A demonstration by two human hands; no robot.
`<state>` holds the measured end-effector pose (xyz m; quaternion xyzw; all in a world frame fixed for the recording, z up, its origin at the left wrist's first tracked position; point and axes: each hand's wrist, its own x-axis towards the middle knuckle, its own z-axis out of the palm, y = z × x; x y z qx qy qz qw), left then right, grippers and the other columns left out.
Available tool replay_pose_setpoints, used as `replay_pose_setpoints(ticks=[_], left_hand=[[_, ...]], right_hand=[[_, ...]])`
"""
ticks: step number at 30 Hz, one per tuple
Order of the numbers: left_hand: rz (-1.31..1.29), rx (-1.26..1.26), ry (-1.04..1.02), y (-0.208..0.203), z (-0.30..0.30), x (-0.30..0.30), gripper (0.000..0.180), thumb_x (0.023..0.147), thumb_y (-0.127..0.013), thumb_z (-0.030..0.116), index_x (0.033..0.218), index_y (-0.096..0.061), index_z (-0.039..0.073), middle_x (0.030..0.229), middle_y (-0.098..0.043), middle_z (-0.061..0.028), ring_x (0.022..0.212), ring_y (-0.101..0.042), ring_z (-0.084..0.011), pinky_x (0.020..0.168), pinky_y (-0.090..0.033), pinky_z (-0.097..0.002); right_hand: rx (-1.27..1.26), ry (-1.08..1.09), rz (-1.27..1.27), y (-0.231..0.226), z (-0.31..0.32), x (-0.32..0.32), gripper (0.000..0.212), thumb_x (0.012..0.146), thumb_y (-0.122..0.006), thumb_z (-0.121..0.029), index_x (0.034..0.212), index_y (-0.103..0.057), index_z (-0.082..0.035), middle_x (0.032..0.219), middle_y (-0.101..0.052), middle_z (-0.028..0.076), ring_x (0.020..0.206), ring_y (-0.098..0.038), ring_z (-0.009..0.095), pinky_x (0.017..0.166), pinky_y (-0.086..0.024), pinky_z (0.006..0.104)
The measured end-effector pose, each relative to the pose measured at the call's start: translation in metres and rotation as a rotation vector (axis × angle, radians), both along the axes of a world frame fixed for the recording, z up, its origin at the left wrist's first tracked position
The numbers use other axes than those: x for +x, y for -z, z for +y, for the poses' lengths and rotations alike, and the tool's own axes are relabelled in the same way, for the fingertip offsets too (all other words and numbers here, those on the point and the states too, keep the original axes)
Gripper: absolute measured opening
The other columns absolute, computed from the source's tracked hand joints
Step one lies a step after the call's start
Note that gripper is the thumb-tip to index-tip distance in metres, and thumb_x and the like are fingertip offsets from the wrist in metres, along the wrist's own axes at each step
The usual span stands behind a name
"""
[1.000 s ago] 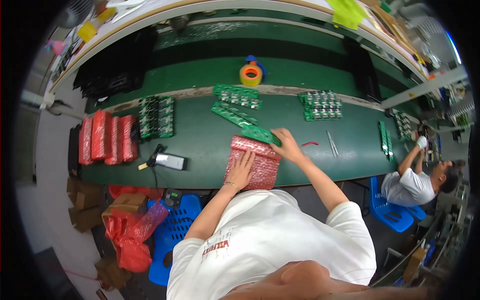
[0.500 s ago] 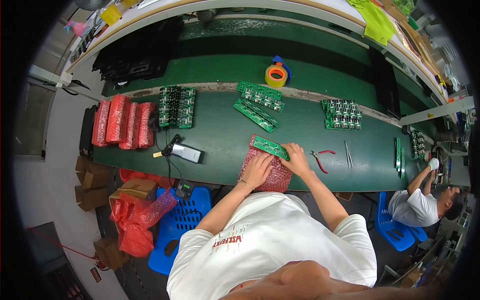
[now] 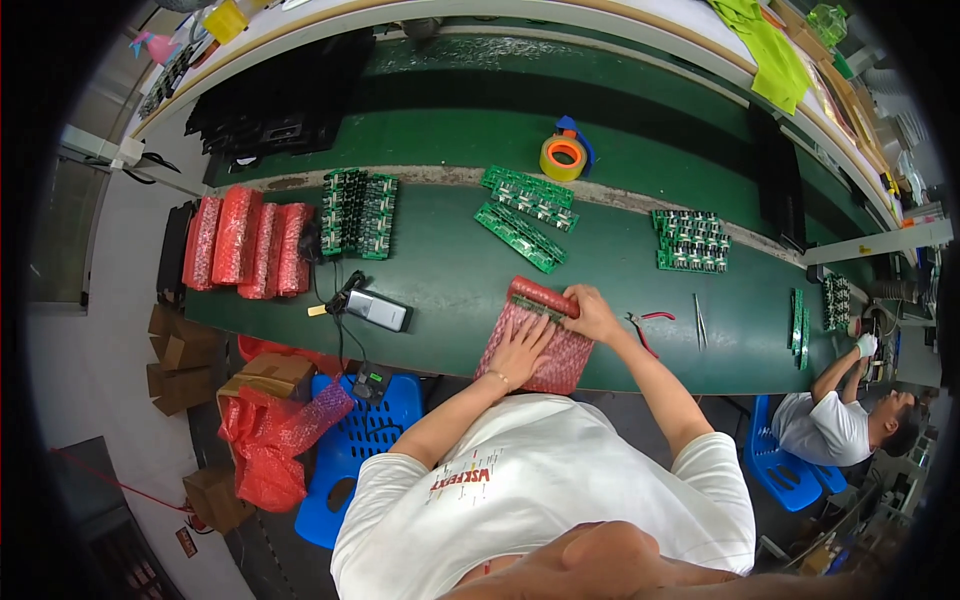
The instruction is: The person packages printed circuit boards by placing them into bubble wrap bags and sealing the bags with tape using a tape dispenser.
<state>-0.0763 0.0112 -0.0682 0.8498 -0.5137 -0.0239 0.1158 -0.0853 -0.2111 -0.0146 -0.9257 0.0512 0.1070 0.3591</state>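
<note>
Closest to me is my own white shirt (image 3: 540, 470), with a blue chair (image 3: 370, 430) off to my left, and right past the shirt there's a sheet of red bubble wrap (image 3: 562, 362) lying on the near edge of the green table (image 3: 440, 310). My left hand (image 3: 521, 350) is flat on it, fingers spread. My right hand (image 3: 594, 316) is curled at the right end of the folded-over top edge; can't tell how tightly it's pinching. The two hands are near each other but apart. A thin strip of green circuit board (image 3: 529, 302) peeks out just below that fold, so the board's mostly covered by the wrap. Just right of my right hand are some red-handled pliers (image 3: 655, 316), then tweezers (image 3: 700, 322). Over on the left, a grey gadget (image 3: 378, 310) lies by some black cord. Further out, two loose boards (image 3: 520, 238) sit ahead of the wrap, with a bunch of boards (image 3: 360, 213) and red wrapped bundles (image 3: 235, 240) to the left and another batch (image 3: 690, 240) to the right. Behind all that is a yellow tape roll (image 3: 561, 173), and way off right a co-worker (image 3: 825, 425) sits at the table.
</note>
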Motion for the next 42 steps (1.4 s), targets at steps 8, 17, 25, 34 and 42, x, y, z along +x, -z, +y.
replay_pose_setpoints(ticks=[8,17,25,34,42], left_hand=[[-0.063,-0.120,-0.032,0.009,-0.008,0.012,0.065,0.087,-0.054,0.034,0.144,-0.034,0.010,0.152,-0.026,-0.0125,0.139,-0.026,-0.0307,0.112,-0.017,-0.0543],[0.134,-0.039,-0.061,-0.034,0.006,0.010,0.070,0.083,-0.058,0.021,0.145,-0.029,0.004,0.155,-0.021,-0.0125,0.142,-0.020,-0.0305,0.112,-0.022,-0.0503],[0.195,-0.064,-0.015,-0.041,0.001,0.019,0.071,0.082,-0.058,0.017,0.145,-0.029,0.003,0.154,-0.022,-0.0129,0.143,-0.019,-0.0305,0.111,-0.026,-0.0483],[0.361,-0.376,-0.033,-0.029,0.014,0.019,0.068,0.081,-0.061,0.014,0.143,-0.035,0.009,0.151,-0.028,-0.0152,0.140,-0.024,-0.0321,0.110,-0.028,-0.0488],[0.214,-0.338,-0.066,-0.053,-0.003,0.013,0.063,0.084,-0.060,0.021,0.141,-0.037,0.008,0.150,-0.031,-0.0133,0.140,-0.026,-0.0310,0.111,-0.024,-0.0504]], right_hand=[[-0.295,0.034,-0.402,0.016,0.024,-0.019,0.042,0.071,-0.066,-0.013,0.110,-0.052,-0.008,0.108,-0.054,0.011,0.092,-0.050,0.030,0.084,-0.040,0.0372],[0.163,0.164,-0.111,-0.016,0.002,0.046,0.023,0.085,-0.064,-0.020,0.099,-0.066,-0.001,0.093,-0.066,0.009,0.076,-0.062,0.023,0.069,-0.050,0.0329],[-0.142,0.148,0.092,0.011,-0.003,0.127,0.049,0.073,-0.074,-0.023,0.116,-0.058,-0.007,0.104,-0.062,0.013,0.096,-0.060,0.028,0.084,-0.048,0.0365],[0.116,0.110,-0.306,-0.013,0.001,-0.013,0.063,0.066,-0.079,-0.015,0.123,-0.055,-0.008,0.103,-0.052,0.010,0.093,-0.049,0.026,0.085,-0.042,0.0345],[-0.027,0.012,-0.236,-0.009,0.007,-0.036,0.060,0.066,-0.077,-0.014,0.123,-0.057,-0.007,0.101,-0.051,0.010,0.094,-0.047,0.025,0.086,-0.041,0.0332]])
